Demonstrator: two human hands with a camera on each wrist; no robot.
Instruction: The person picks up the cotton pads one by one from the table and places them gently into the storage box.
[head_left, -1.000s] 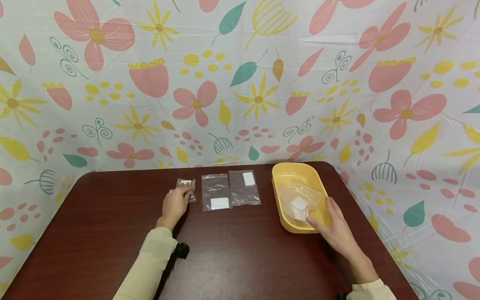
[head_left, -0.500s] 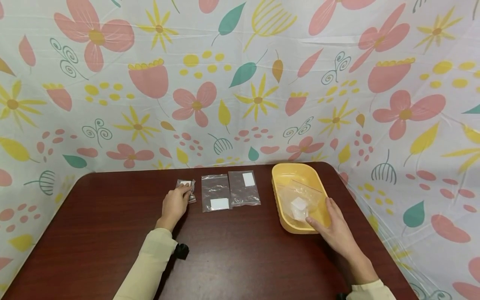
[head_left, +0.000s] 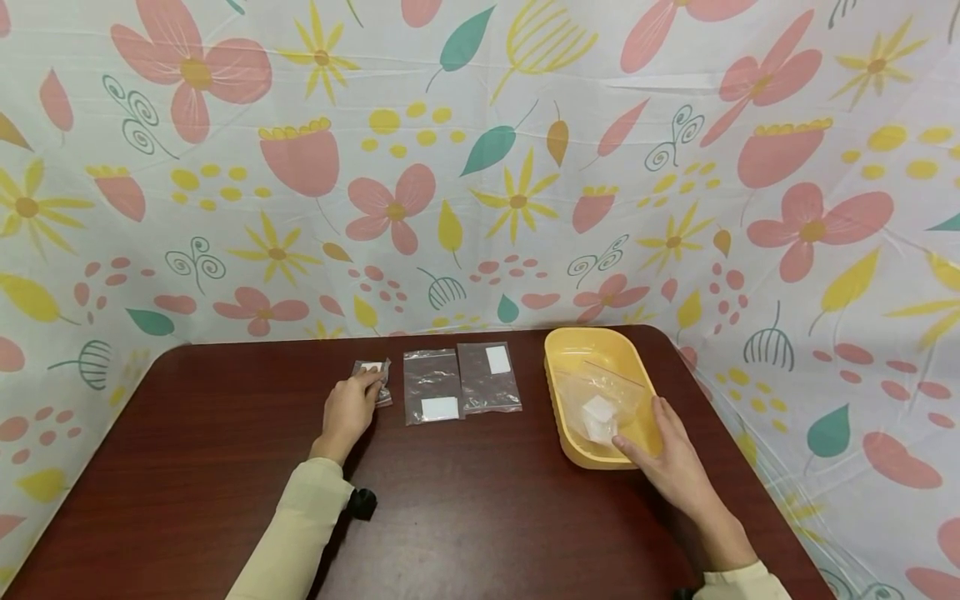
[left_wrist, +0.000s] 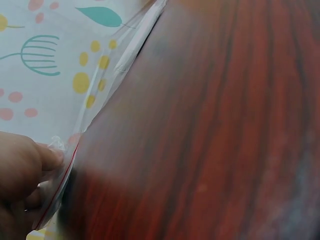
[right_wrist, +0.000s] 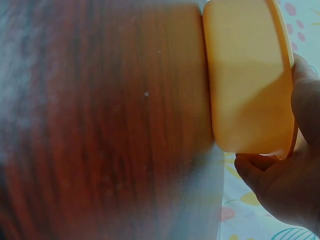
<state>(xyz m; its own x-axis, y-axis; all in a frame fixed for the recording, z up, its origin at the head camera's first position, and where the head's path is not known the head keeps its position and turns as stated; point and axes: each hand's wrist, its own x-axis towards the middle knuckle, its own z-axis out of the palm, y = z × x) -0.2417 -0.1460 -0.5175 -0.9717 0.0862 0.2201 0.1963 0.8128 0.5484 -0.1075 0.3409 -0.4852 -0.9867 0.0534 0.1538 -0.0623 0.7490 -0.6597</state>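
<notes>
My left hand [head_left: 349, 410] lies on the dark wooden table [head_left: 225, 467] and its fingertips pinch a small crumpled clear zip bag [head_left: 377, 374]. The left wrist view shows that small bag's edge [left_wrist: 60, 185] with a red zip line against my fingers [left_wrist: 25, 170]. My right hand [head_left: 667, 454] grips the near right rim of a yellow oval tub [head_left: 562, 367], thumb inside and fingers outside. A clear zip bag with a white square [head_left: 600, 412] lies inside the tub. In the right wrist view the tub's wall [right_wrist: 245, 85] is close, with my right hand's fingers [right_wrist: 280, 185] curled under its rim.
Two flat clear zip bags lie side by side between my hands, one [head_left: 431, 385] with a white square near its bottom, the other [head_left: 489, 377] with a white square at its top. A floral cloth [head_left: 480, 167] stands behind and to the right of the table.
</notes>
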